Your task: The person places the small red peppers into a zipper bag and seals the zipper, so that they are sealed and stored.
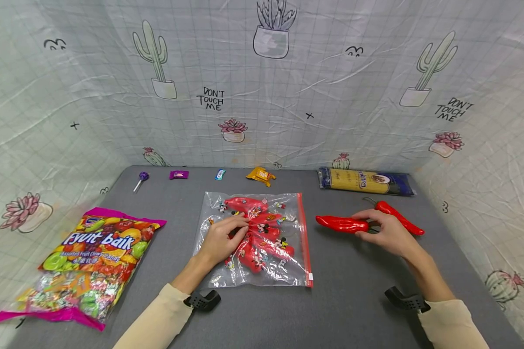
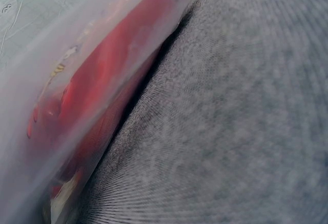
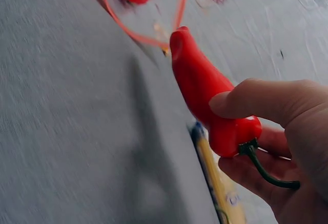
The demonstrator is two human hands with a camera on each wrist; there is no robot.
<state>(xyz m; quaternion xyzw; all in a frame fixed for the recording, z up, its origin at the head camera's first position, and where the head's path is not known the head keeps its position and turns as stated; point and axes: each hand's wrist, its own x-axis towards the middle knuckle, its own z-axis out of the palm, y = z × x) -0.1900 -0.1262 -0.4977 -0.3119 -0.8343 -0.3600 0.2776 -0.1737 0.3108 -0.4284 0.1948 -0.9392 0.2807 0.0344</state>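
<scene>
Apparently bagging, pinching red pepper (image 1: 339, 223) in right grip (image 1: 386, 233) and zip bag (image 1: 288, 277) in left grip (image 1: 221, 239), next likely needing tip-first insertion.

"What does the left hand (image 1: 223, 238) hide?"
"Parts of the red peppers (image 1: 244, 202) in the zip bag (image 1: 218, 279); the left wrist view shows that bag blurred and cut off."
"And the right hand (image 3: 294, 142)?"
"It runs off the right wrist view's edge. In the head view, both sleeves (image 1: 157, 317) leave at the bottom, and the purple wrapper (image 1: 179, 174) bears print too small to read."
</scene>
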